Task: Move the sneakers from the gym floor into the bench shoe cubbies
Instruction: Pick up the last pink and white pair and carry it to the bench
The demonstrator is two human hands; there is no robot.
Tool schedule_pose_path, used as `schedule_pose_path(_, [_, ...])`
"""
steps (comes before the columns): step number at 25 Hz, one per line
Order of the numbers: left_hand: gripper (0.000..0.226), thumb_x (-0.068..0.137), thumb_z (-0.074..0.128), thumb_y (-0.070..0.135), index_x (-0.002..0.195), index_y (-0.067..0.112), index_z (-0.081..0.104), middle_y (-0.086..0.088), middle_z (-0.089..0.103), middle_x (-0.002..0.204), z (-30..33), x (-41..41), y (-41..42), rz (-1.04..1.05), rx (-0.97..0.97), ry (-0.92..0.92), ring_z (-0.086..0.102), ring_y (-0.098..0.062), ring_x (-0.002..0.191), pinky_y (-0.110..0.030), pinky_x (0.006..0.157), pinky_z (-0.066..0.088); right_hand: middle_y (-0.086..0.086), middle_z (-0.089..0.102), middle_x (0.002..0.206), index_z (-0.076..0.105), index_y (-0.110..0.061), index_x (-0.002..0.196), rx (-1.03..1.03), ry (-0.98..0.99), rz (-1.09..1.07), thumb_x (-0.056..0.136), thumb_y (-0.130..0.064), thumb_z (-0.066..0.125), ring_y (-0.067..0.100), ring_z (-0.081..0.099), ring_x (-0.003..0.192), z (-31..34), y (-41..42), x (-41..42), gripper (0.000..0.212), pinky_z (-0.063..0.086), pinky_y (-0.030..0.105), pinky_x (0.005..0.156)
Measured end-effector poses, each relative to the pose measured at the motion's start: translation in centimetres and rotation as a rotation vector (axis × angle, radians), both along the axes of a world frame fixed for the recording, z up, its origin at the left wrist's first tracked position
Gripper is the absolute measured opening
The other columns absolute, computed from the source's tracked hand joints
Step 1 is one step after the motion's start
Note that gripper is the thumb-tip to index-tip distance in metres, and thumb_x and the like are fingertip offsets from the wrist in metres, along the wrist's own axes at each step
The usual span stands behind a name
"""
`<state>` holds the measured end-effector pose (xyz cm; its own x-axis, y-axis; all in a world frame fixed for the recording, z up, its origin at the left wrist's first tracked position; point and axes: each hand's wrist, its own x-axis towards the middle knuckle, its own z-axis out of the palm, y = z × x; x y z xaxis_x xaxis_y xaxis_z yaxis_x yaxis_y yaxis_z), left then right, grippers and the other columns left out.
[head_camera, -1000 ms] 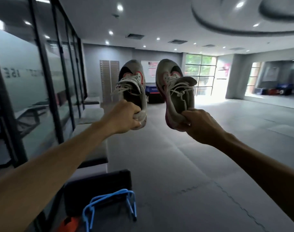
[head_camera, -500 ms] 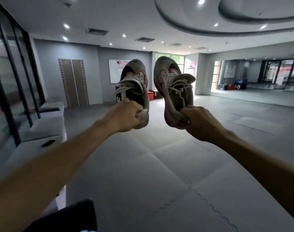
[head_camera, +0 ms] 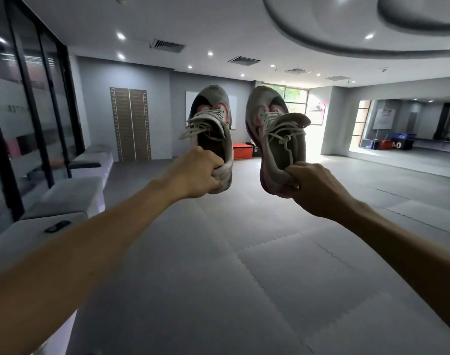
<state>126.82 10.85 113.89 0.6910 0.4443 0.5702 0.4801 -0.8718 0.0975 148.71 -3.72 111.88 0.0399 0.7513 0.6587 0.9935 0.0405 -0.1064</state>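
Past your right hand, far off, you can read "40" on the black box, with the digits mirrored. Between your two hands, "30" stands sideways on the dark box. Lettering on the glass wall beyond your left hand is too blurred for you to read.

Head-worn view faces forward across the gym floor, arms outstretched.

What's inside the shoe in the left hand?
The left sneaker looks dark and empty near its opening, with loose white laces across the top. The left hand grips its heel, covering that part, and the toe end inside is hidden.
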Motion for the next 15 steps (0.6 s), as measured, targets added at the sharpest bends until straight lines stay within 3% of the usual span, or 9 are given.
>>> schedule_pose_path(5, [0.030, 0.074, 0.071, 0.020, 0.057, 0.012, 0.048, -0.001, 0.052, 0.056, -0.8, 8.1, 12.9, 0.033, 0.001, 0.019, 0.047, -0.018, 0.055, -0.034, 0.055, 0.042, 0.003, 0.052, 0.068, 0.052, -0.009, 0.067, -0.011, -0.009, 0.014, 0.078, -0.009, 0.058, 0.031, 0.050, 0.059, -0.9, 13.3, 8.5, 0.013, 0.045, 0.044, 0.056])
schedule_pose_path(8, [0.032, 0.075, 0.072, 0.020, 0.055, 0.013, 0.048, 0.000, 0.052, 0.055, -0.4, 13.5, 21.8, 0.038, -0.021, 0.018, 0.048, -0.018, 0.054, -0.031, 0.053, 0.039, 0.001, 0.049, 0.066, 0.049, -0.013, 0.065, 0.001, 0.007, 0.027, 0.077, -0.009, 0.057, 0.031, 0.048, 0.058, -0.5, 22.1, 13.9, 0.015, 0.043, 0.043, 0.054])
schedule_pose_path(15, [0.028, 0.075, 0.074, 0.019, 0.056, 0.015, 0.053, 0.001, 0.053, 0.055, 0.1, 26.6, 39.3, 0.058, -0.015, 0.052, 0.048, -0.013, 0.052, -0.027, 0.048, 0.030, 0.007, 0.057, 0.073, 0.060, -0.005, 0.074, 0.028, 0.006, 0.060, 0.078, -0.011, 0.060, 0.032, 0.051, 0.062, -0.4, 40.2, 26.9, 0.007, 0.046, 0.043, 0.058])
